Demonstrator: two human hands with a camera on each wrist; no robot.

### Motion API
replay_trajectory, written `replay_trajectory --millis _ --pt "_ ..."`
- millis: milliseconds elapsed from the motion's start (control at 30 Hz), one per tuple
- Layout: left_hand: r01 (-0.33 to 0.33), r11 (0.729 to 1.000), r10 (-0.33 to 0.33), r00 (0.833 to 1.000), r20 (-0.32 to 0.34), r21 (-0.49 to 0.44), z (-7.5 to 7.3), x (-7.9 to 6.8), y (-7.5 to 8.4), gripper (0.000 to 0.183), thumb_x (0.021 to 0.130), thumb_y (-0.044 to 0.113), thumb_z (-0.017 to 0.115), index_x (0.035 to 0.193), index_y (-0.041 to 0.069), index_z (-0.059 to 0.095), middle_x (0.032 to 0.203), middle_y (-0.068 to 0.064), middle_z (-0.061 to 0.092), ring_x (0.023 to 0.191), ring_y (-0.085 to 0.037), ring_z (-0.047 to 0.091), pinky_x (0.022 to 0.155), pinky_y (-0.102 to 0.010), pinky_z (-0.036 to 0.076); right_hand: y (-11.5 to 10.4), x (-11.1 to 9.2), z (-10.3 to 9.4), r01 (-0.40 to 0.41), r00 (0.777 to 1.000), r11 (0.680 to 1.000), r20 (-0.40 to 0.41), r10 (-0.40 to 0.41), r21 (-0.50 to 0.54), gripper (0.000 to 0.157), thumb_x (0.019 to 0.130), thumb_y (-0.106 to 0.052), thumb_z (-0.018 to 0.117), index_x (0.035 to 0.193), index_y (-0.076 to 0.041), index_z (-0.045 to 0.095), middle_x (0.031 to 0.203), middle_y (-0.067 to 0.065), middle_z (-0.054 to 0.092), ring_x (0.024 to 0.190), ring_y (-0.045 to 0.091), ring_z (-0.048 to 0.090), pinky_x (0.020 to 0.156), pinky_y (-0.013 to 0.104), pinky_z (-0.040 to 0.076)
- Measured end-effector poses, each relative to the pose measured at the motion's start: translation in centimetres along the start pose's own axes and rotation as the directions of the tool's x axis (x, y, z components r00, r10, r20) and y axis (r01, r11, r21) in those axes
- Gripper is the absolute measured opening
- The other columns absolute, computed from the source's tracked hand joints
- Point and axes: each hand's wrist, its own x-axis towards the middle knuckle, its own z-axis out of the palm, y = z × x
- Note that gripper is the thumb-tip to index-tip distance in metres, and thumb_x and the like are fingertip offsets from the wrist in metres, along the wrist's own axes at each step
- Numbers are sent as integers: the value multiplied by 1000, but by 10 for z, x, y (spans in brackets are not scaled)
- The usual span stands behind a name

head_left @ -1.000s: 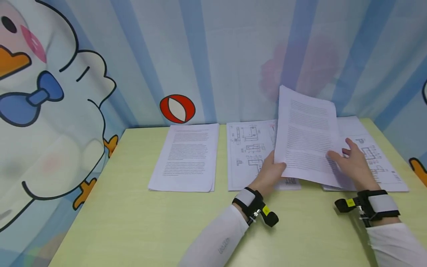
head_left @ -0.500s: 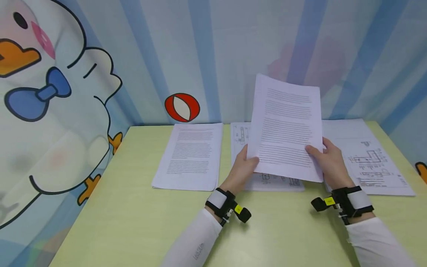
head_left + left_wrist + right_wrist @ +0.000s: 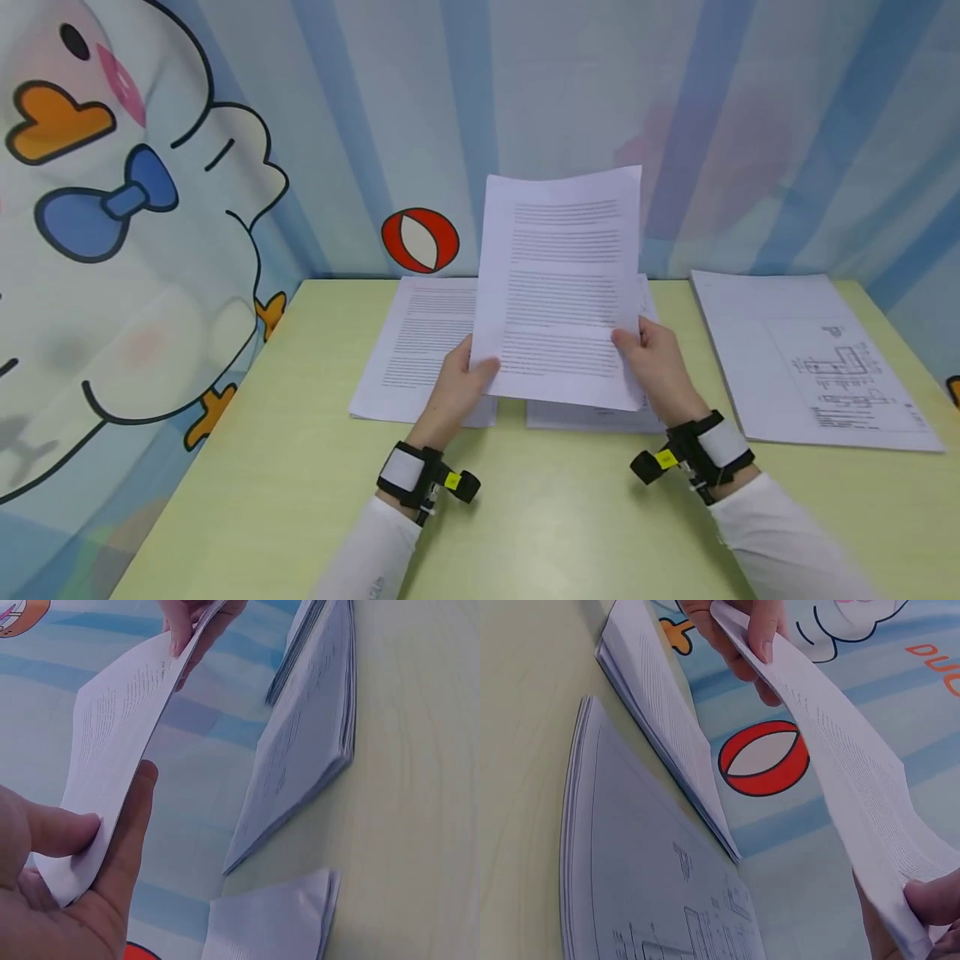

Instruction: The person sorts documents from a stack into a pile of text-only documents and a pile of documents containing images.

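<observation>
Both hands hold up a thin sheaf of printed text pages point(image 3: 562, 292), raised above the table and tilted toward the head camera. My left hand point(image 3: 453, 387) pinches its lower left edge, thumb on the front and fingers behind. On the lower right edge my right hand point(image 3: 663, 375) grips it the same way. Behind and below the sheaf, a stack of text pages point(image 3: 382, 392) lies to the left, partly covered. A stack of technical drawings point(image 3: 592, 419) in the middle is mostly hidden in the head view; the right wrist view shows the drawing stack point(image 3: 652, 847) more fully.
Another stack of drawing sheets point(image 3: 787, 367) lies at the right side of the pale yellow table point(image 3: 547, 517). A striped blue curtain point(image 3: 562, 83) with cartoon figures rises directly behind the table's back edge.
The text sheaf has moved left, from over the right-hand drawings to between the left and middle stacks. My right hand, loosely at its edge before, now grips it.
</observation>
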Motion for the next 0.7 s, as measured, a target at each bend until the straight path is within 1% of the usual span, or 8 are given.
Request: replay_trajectory --millis 133,233,333,400,533,600,700 --pt "13 998 -9 998 -57 64 -20 -1 -1 35 99 4 50 134 4 51 114 -7 65 97 -18 62 83 -37 48 -3 5 18 -18 999 1000 26 18 -1 38 105 -13 42 139 3 46 113 19 62 84 17 61 63 19 47" --pt "23 993 -13 996 -86 116 -35 -2 -1 34 98 4 52 133 3 52 112 -9 65 93 -19 63 76 -32 50 -4 8 31 -38 998 999 59 36 26 37 105 -12 42 140 1 47 114 16 62 87 20 59 66 21 46" --pt "34 986 -16 994 -107 166 -51 -5 -2 35 98 5 52 133 2 52 110 -11 65 91 -20 61 72 -30 48 -6 11 44 -58 995 997 82 54 48 35 104 -13 45 136 0 51 110 15 63 85 21 62 63 21 48" --pt "42 979 -18 992 -121 201 -63 -6 -2 36 97 5 53 134 1 52 109 -13 65 90 -21 61 70 -29 47 -7 13 53 -56 995 997 83 51 58 34 103 -13 49 133 1 54 107 16 65 84 21 64 61 21 50" --pt "71 967 -33 987 -158 245 -84 -9 -2 36 96 2 52 132 -2 53 107 -18 65 89 -23 62 69 -27 47 -9 20 70 -75 994 995 90 70 63 33 98 -14 58 128 0 59 104 15 69 84 20 66 61 21 50" --pt "95 958 -46 982 -181 269 -93 -9 -2 35 96 1 52 131 -4 53 107 -20 65 90 -24 62 72 -29 49 -9 24 79 -109 990 992 93 103 64 34 96 -15 63 128 -2 60 104 13 69 85 19 66 64 22 49" --pt "152 941 -88 973 -213 302 -106 -11 -5 37 97 3 53 133 -3 51 111 -20 63 93 -25 60 76 -33 48 -9 27 92 -153 985 988 83 150 29 37 93 -17 67 127 -4 60 102 10 70 86 18 66 65 25 49"
